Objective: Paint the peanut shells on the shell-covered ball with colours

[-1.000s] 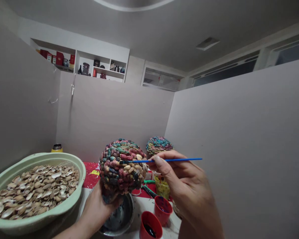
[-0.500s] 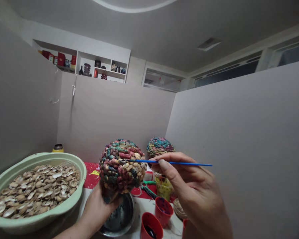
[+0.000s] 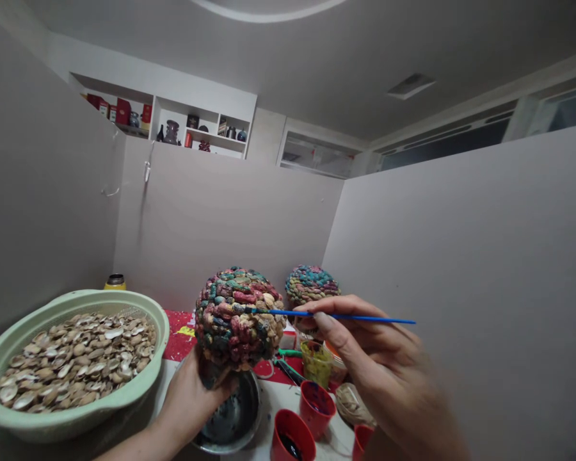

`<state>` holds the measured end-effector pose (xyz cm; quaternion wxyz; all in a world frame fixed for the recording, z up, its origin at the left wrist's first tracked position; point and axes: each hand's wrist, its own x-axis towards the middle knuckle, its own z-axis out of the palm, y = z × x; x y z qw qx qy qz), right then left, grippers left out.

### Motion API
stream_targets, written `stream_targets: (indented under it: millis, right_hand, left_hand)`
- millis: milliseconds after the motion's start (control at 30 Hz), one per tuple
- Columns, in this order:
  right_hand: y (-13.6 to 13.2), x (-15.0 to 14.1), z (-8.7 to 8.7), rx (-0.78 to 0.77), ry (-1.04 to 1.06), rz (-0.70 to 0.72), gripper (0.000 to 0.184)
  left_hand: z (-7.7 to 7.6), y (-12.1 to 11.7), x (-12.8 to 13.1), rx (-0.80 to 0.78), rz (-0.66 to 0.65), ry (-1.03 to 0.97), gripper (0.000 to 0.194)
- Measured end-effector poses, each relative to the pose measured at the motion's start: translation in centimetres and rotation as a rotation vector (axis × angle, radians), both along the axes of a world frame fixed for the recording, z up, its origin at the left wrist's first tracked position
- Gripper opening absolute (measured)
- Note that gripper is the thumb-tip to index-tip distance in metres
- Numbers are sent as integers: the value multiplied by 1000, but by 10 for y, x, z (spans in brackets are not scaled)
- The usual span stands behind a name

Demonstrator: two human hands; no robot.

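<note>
My left hand (image 3: pixel 192 394) grips a rounded object covered in painted peanut shells (image 3: pixel 237 320) from below, holding it up over a metal bowl (image 3: pixel 233 416). Its shells are mostly red, green and dark blue, with a bare tan patch on the right side. Pinched in my right hand (image 3: pixel 369 358) is a thin blue paintbrush (image 3: pixel 355 317), held nearly level. The brush's dark tip touches or lies right against the shells at the middle of the object. The lower part of the object is hidden behind my left fingers.
A green colander (image 3: pixel 160 333) of empty shells stands at left. Red cups of dark paint (image 3: pixel 292 435) and a yellow-stained clear cup (image 3: pixel 315 365) are in front. Behind are another painted shell ball (image 3: pixel 312 282), green-handled pliers (image 3: pixel 288 353) and a yellow container (image 3: pixel 116 282). Grey panels (image 3: pixel 230 218) surround the table.
My right hand has shifted right and slightly down with the paintbrush, its tip moving right along the shells. The left hand keeps its hold. The view has turned slightly.
</note>
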<state>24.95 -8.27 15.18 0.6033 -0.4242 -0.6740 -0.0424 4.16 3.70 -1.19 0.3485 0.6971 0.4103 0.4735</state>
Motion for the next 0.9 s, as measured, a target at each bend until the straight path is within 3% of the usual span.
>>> stream_targets:
  millis: [600, 900]
  right_hand:
    - [8, -15, -8, 0, 9, 153, 12]
    - [1, -11, -6, 8, 74, 66, 15]
  left_hand:
    - [3, -5, 2, 35, 30, 20, 53]
    - [2, -2, 1, 14, 6, 3, 59]
